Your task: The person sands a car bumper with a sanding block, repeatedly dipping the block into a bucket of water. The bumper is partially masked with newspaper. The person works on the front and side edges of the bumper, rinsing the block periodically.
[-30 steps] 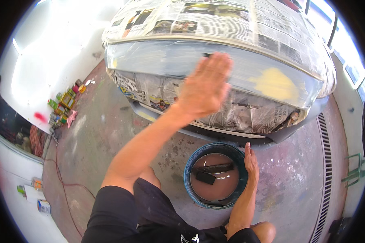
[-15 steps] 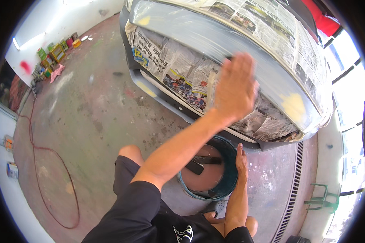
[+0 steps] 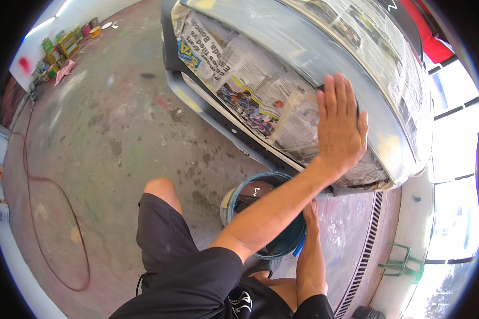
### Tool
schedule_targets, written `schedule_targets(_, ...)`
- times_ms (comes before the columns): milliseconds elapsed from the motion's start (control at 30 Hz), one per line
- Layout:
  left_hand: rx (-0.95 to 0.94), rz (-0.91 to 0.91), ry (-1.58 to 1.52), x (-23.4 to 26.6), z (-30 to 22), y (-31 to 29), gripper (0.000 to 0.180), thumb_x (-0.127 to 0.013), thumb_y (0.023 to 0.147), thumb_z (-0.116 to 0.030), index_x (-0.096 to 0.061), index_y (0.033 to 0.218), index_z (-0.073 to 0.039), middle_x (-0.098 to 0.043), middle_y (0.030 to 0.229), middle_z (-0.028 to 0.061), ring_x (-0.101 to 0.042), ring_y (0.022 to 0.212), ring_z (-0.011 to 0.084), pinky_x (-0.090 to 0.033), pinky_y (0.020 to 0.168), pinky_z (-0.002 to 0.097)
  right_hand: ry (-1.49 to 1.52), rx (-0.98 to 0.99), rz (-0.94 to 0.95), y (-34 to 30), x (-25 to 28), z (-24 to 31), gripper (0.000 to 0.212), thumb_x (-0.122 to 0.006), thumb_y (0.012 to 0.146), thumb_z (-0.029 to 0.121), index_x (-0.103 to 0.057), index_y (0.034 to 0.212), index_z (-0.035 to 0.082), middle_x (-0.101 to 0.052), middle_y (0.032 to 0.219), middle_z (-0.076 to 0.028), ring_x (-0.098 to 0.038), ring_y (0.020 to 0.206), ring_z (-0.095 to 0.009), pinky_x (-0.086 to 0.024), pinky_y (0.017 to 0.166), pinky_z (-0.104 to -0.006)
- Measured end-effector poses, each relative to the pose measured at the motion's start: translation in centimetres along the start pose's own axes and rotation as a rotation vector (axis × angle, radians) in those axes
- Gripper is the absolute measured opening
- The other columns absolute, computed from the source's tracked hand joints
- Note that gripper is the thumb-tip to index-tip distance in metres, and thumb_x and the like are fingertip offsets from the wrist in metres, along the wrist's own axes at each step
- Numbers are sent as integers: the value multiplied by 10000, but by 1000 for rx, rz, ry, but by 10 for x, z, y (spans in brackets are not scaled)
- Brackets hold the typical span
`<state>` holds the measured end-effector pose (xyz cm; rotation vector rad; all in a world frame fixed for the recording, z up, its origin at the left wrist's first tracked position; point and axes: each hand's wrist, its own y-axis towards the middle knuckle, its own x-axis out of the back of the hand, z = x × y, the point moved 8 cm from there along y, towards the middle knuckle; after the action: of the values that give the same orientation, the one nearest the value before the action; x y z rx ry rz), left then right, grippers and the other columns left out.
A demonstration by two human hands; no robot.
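My left hand point(image 3: 341, 125) lies palm down on the grey car panel point(image 3: 298, 40), fingers stretched upward and thumb at the right side. Beneath it, dark edges of a sanding pad point(image 3: 320, 87) show beside the fingers; the rest is covered. The panel has whitish sanding streaks and a pale yellow filler patch point(image 3: 387, 149) to the right of my hand. Lower down, my right hand point(image 3: 311, 211) is at the right rim of a teal bucket point(image 3: 302, 234); my left forearm passes above it and its fingertips are hidden. Murky brownish water point(image 3: 263, 190) and a dark object are in the bucket.
Newspaper masking point(image 3: 250, 69) covers the car's openings below and above the panel. A floor drain grate point(image 3: 364, 244) and a green chair point(image 3: 404, 263) stand to the right. Paint cans point(image 3: 67, 45) line the far left wall, and a red hose point(image 3: 58, 183) loops over the floor.
My left hand has slid rightward along the panel with the pad under it. The view has shifted, and my left forearm now crosses over the bucket more fully.
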<state>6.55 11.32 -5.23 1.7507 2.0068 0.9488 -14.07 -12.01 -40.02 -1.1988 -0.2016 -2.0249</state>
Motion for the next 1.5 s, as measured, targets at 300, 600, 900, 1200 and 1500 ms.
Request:
schedule_targets(300,230,-107,71,99,128,128,784,-113,1187,-446,-89,1697,148,5,1797,356,73,1684,486,60,1372,556,33,-54,25,-16,-7,34,1128,-312,1032,881,-610,1474,-113,-590,1490,-411,-512,1480,-521,-378,1231,-513)
schedule_targets(600,101,-214,71,124,170,150,754,-200,1185,-395,-140,1687,165,-59,1785,385,17,1681,516,30,1373,565,108,-118,56,-26,-6,42,1170,-301,1021,899,-539,1554,-115,-543,1577,-377,-476,1532,-486,-353,1262,-497)
schedule_targets(900,46,-203,111,125,173,134,754,-188,1178,-394,-182,1674,174,-109,1782,374,-25,1688,485,27,1386,530,27,-127,60,-18,-8,36,1200,-312,1018,904,-540,1525,-160,-554,1551,-397,-491,1516,-486,-364,1256,-481)
schedule_targets(1200,29,-159,245,136,189,156,774,-176,1167,-415,-203,1676,166,-129,1779,376,-52,1692,469,-21,1390,535,31,-136,53,-24,-13,47,1168,-341,1030,881,-503,1565,-144,-520,1603,-369,-466,1546,-458,-349,1274,-471)
schedule_targets(1500,131,-45,387,184,235,218,765,-216,1161,-435,-233,1698,109,-192,1799,303,-125,1694,438,-60,1388,523,44,-128,108,-25,-17,53,1125,-336,1053,850,-482,1589,-129,-506,1633,-340,-452,1563,-436,-338,1286,-452)
